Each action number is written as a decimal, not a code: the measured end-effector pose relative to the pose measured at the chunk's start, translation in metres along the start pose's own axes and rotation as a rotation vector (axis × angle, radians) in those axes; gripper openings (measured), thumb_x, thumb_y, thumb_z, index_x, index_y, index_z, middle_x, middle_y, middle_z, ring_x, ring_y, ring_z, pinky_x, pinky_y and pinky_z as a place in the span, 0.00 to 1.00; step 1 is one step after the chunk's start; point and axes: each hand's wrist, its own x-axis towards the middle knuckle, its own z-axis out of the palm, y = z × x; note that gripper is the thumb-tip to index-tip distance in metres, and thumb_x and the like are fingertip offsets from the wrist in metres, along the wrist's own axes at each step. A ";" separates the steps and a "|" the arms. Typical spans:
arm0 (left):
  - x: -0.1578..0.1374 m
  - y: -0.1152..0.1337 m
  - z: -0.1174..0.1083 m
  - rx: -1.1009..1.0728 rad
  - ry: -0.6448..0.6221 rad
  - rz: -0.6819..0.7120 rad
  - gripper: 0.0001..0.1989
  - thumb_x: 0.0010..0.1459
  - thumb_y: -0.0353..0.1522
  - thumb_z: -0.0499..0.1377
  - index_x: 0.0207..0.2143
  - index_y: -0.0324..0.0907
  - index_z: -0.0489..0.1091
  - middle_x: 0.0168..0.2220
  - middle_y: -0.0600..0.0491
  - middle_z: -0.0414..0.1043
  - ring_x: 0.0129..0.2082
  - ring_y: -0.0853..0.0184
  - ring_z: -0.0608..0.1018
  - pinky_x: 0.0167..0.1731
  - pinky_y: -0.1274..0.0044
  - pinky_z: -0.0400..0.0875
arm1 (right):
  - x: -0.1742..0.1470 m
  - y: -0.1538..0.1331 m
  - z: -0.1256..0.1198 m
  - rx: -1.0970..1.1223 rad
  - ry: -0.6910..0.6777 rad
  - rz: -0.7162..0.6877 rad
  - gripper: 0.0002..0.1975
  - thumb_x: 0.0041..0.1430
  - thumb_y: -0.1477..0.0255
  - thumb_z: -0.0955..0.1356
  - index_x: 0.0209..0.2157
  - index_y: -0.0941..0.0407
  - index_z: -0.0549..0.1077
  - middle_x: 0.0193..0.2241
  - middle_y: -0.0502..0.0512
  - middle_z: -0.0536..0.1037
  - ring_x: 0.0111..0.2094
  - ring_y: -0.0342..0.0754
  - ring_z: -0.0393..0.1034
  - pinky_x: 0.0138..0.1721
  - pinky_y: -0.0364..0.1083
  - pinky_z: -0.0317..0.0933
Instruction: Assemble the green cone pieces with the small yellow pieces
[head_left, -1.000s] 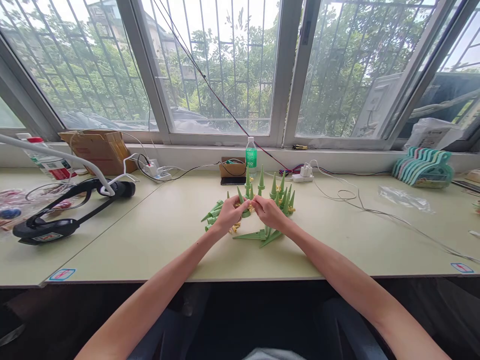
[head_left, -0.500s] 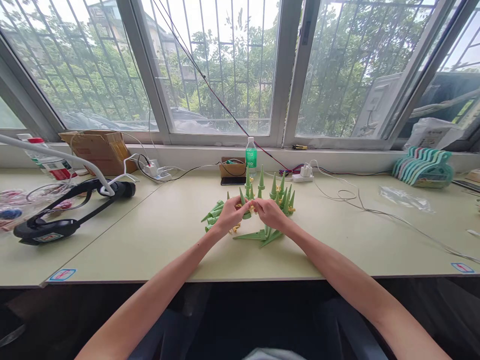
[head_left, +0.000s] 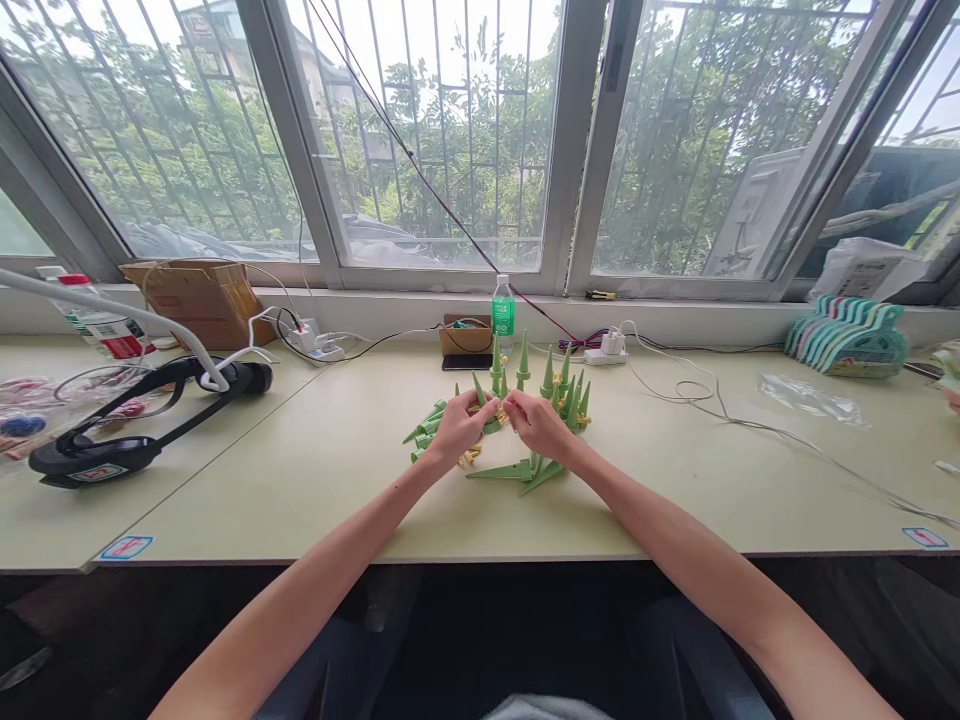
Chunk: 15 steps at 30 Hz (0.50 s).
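My left hand (head_left: 460,426) is closed around a green plastic watering spike (head_left: 479,388), its pointed end showing above the fingers. Close beside it, my right hand (head_left: 536,420) makes a pinch; whatever is between its fingertips is too small to make out. Upright green spikes (head_left: 566,385) with small yellow valves at their bases stand behind and right of my hands. More spikes (head_left: 429,424) lie on their sides at the left. Loose yellow valves (head_left: 470,457) are near my left wrist, and a flat-lying spike (head_left: 499,471) rests in front.
A green-labelled bottle (head_left: 502,308), a small cardboard box (head_left: 466,335) and a phone (head_left: 465,362) are behind the spikes. A black headset (head_left: 97,455) lies left. White cables (head_left: 780,430), a clear plastic bag (head_left: 814,398) and several hangers (head_left: 847,335) are at right.
My fingertips have drawn slightly apart, and the spike in my left hand tilts a little more to the left. At the far right edge, part of another person's hand has come into view.
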 end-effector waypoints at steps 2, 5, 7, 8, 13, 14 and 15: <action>0.000 0.000 0.000 0.003 -0.003 0.000 0.18 0.52 0.46 0.62 0.32 0.39 0.68 0.19 0.60 0.57 0.13 0.79 0.56 0.12 0.84 0.51 | 0.000 0.001 0.000 -0.002 0.003 0.001 0.14 0.68 0.65 0.56 0.30 0.55 0.63 0.20 0.47 0.65 0.22 0.41 0.56 0.27 0.41 0.49; -0.001 0.001 0.001 0.011 -0.006 0.001 0.19 0.52 0.46 0.62 0.32 0.39 0.68 0.18 0.60 0.57 0.14 0.79 0.57 0.12 0.84 0.52 | 0.001 0.002 0.001 -0.020 0.010 0.007 0.15 0.68 0.64 0.56 0.29 0.55 0.62 0.20 0.46 0.63 0.21 0.41 0.54 0.27 0.41 0.49; -0.001 0.002 0.001 0.014 -0.008 0.000 0.19 0.52 0.47 0.62 0.32 0.39 0.68 0.18 0.61 0.56 0.14 0.79 0.57 0.12 0.84 0.52 | 0.001 0.003 0.001 -0.027 0.010 0.008 0.15 0.68 0.64 0.56 0.28 0.55 0.61 0.20 0.46 0.62 0.21 0.41 0.53 0.27 0.41 0.49; -0.001 0.002 0.001 0.015 -0.011 0.000 0.19 0.52 0.47 0.62 0.32 0.39 0.68 0.18 0.61 0.56 0.14 0.79 0.57 0.12 0.84 0.52 | 0.001 0.004 0.002 -0.029 0.009 0.009 0.15 0.68 0.64 0.55 0.28 0.55 0.61 0.20 0.46 0.62 0.21 0.41 0.53 0.27 0.41 0.49; -0.002 0.003 0.001 0.025 -0.022 0.014 0.19 0.52 0.47 0.62 0.32 0.39 0.67 0.18 0.60 0.57 0.14 0.78 0.58 0.13 0.84 0.53 | 0.001 0.004 0.002 -0.049 0.001 0.012 0.16 0.68 0.63 0.55 0.27 0.54 0.59 0.19 0.46 0.61 0.21 0.41 0.52 0.27 0.41 0.48; -0.002 0.003 0.001 0.027 -0.023 0.019 0.19 0.52 0.47 0.61 0.32 0.39 0.67 0.18 0.60 0.57 0.15 0.78 0.58 0.13 0.84 0.53 | 0.001 0.004 0.002 -0.055 0.000 0.013 0.16 0.68 0.63 0.55 0.27 0.54 0.59 0.19 0.46 0.61 0.21 0.41 0.52 0.27 0.41 0.48; -0.002 0.003 0.001 0.027 -0.024 0.023 0.19 0.52 0.47 0.61 0.31 0.39 0.67 0.18 0.60 0.57 0.15 0.78 0.58 0.13 0.84 0.53 | 0.001 0.004 0.002 -0.061 -0.001 0.013 0.16 0.68 0.63 0.55 0.27 0.54 0.58 0.19 0.46 0.60 0.21 0.41 0.51 0.27 0.41 0.47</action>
